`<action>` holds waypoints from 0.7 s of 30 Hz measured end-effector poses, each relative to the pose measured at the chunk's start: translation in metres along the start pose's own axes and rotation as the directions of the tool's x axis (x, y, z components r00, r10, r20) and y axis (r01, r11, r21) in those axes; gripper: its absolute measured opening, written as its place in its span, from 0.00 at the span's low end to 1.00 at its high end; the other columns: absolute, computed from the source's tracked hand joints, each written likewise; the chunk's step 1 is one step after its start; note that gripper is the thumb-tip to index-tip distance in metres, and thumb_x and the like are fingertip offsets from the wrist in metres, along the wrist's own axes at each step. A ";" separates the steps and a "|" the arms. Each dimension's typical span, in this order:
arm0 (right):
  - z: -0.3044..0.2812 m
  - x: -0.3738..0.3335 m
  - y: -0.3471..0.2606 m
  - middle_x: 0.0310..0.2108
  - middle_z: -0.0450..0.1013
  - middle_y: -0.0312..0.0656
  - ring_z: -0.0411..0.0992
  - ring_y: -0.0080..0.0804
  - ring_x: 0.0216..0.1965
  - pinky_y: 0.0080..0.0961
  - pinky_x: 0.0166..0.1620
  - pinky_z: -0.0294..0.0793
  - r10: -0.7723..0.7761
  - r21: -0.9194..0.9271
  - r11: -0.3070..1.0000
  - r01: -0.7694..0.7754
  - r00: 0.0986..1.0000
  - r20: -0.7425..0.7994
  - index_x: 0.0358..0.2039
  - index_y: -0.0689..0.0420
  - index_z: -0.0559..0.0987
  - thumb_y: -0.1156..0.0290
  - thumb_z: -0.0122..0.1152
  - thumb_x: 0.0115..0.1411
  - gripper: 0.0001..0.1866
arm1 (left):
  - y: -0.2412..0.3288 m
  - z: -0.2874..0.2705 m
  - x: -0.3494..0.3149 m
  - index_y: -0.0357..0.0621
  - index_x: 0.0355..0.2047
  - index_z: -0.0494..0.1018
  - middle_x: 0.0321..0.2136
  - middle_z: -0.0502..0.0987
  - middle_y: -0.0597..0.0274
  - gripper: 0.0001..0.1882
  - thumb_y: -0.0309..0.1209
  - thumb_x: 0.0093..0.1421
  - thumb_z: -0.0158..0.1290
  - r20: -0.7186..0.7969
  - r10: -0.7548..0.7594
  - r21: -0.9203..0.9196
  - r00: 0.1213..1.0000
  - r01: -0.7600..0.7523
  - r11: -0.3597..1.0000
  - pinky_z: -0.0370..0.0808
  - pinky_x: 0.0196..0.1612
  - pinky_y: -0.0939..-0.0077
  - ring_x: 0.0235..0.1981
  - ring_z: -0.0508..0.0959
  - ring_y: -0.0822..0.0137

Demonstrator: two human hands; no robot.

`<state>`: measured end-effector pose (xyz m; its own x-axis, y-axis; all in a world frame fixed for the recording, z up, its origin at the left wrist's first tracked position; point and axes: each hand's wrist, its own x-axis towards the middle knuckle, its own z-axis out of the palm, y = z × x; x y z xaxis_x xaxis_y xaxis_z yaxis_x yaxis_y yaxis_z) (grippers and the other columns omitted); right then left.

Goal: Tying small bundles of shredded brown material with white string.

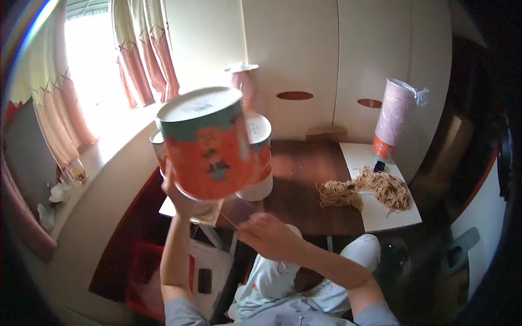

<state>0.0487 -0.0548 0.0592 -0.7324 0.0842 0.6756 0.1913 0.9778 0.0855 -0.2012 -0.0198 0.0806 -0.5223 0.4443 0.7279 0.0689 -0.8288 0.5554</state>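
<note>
A large orange and green paper bucket (209, 149) with a pale round end is raised in front of me, slightly tilted and blurred. My left hand (182, 198) grips it low on its left side; most of the fingers are hidden behind it. From beneath the bucket a thin cord (227, 218) runs down to my right hand (272, 234), whose fingers are closed on its end. Behind the raised bucket stands another orange and white bucket (263, 171), partly covered. On the right, a bundle of tan cords (380, 191) lies across a white board (389, 220).
A tall stack of buckets in clear plastic (394, 111) stands at the back right of the dark brown table (310, 174). Another stack (244, 81) is at the back. Below left are a red crate (193, 274) and a black phone-like object (205, 281). White cabinets line the wall.
</note>
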 end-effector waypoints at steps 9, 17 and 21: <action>0.095 0.151 0.059 0.39 0.67 0.47 0.66 0.41 0.41 0.32 0.46 0.65 0.019 0.065 0.998 -0.020 1.000 0.008 0.32 0.64 0.71 0.77 0.50 0.42 0.14 | -0.060 -0.103 0.140 0.40 0.47 0.64 0.40 0.73 0.52 0.23 0.28 0.49 0.52 0.005 0.442 0.881 0.897 -0.213 0.423 0.70 0.42 0.67 0.41 0.73 0.56; 0.144 0.133 0.074 0.45 0.63 0.48 0.64 0.43 0.44 0.33 0.48 0.63 0.024 0.130 0.991 -0.028 0.999 0.031 0.40 0.65 0.69 0.76 0.52 0.42 0.21 | -0.075 -0.116 0.131 0.47 0.49 0.64 0.38 0.74 0.51 0.21 0.31 0.53 0.49 0.042 0.184 0.769 0.982 -0.149 0.621 0.71 0.39 0.68 0.40 0.74 0.56; 0.147 0.140 0.072 0.42 0.64 0.48 0.64 0.43 0.44 0.33 0.48 0.64 0.086 0.219 0.971 -0.099 0.994 0.068 0.40 0.64 0.68 0.74 0.52 0.42 0.20 | -0.079 -0.137 0.131 0.44 0.46 0.65 0.35 0.75 0.51 0.18 0.31 0.53 0.50 0.076 0.187 0.899 0.979 -0.149 0.413 0.71 0.37 0.70 0.38 0.75 0.59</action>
<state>-0.1367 0.0554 0.0524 -0.7556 0.1811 0.6295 0.1152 0.9828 -0.1445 -0.3911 0.0570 0.0769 -0.4341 0.3057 0.8474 0.8698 -0.1024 0.4826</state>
